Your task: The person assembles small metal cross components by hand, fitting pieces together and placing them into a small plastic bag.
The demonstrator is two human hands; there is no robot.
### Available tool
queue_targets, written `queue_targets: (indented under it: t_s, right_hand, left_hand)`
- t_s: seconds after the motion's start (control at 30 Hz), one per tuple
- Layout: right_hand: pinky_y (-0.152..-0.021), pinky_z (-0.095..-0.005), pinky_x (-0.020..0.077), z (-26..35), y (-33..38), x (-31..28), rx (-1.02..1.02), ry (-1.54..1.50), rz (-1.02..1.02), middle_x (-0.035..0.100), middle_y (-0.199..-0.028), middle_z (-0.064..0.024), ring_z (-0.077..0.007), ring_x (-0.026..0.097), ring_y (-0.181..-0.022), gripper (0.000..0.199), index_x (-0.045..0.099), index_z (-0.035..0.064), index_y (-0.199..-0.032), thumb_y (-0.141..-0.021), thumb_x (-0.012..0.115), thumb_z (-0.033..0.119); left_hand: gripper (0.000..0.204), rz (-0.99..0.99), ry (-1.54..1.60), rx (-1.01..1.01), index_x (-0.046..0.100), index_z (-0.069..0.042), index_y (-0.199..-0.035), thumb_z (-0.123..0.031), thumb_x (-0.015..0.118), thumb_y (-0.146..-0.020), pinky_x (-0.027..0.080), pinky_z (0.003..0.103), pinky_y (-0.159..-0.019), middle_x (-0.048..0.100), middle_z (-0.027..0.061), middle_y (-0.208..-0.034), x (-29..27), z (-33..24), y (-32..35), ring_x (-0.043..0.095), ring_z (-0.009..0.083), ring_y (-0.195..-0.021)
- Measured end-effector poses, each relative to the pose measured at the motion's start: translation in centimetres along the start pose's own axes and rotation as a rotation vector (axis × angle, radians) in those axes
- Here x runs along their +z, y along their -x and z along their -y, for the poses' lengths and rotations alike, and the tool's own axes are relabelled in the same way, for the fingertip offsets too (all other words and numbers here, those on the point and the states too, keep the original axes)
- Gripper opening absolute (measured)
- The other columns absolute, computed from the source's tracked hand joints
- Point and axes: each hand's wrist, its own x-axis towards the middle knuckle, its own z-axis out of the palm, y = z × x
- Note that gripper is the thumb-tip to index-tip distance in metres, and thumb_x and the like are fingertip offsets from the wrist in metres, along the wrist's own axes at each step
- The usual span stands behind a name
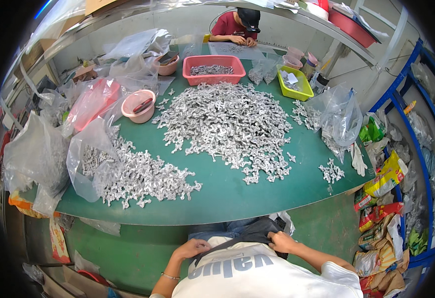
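At my waist, my right hand is closed on the edge of a dark cloth with a strap-like band. My left hand is curled at the other end of this band, its fingertips partly hidden against my white shirt. Beyond my hands, a green table bears a large heap of small silvery metal parts, each with several lobes. A second pile of such parts spills from a clear plastic bag on the left. A few more parts lie near the right edge.
A pink tray and a yellow-green basket stand behind the heap. A pink bowl holds a red-handled tool. Across the table a person handles small parts. A white glove lies near a blue rack with bags.
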Motion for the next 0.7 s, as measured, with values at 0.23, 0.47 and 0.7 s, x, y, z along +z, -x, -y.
queue_targets:
  t_s: [0.23,0.47,0.7]
  right_hand:
    - [-0.065,-0.0413,0.0469,-4.0,-0.8,0.4,0.034,-0.317,0.277,0.063,-0.077,-0.0146,-0.0314,0.061,-0.074,0.043,0.046,0.0007,-0.098,-0.072,0.064,0.03]
    - [-0.06,-0.0362,0.0469,-1.6,-0.4,-8.6,-0.032,-0.202,0.3,0.063,-0.074,-0.0119,-0.0278,0.06,-0.065,0.031,0.058,0.0026,-0.084,-0.076,0.063,0.032]
    - [-0.051,-0.0339,0.0431,0.4,-5.4,-14.7,0.161,-0.266,-0.935,0.058,-0.076,-0.0084,-0.0222,0.055,-0.055,0.018,0.057,0.0031,-0.087,-0.073,0.066,0.013]
  left_hand:
    - [0.026,0.075,-0.191,-0.003,0.06,-0.003,-0.102,-0.02,0.059,-0.083,0.045,0.026,-0.064,0.064,0.0085,-0.08,0.2,-2.2,-2.4,0.056,0.0121,-0.071]
    - [0.031,-0.1,-0.681,-0.027,0.058,-0.005,-0.105,-0.024,0.053,-0.081,0.045,0.043,-0.075,0.061,0.0218,-0.087,2.2,-7.8,-2.0,0.056,0.0396,-0.081]
    - [0.022,-0.004,-0.568,0.28,0.059,-0.003,-0.099,-0.015,0.057,-0.081,0.047,0.035,-0.071,0.063,0.0155,-0.089,1.6,-16.1,-3.1,0.06,0.0308,-0.079]
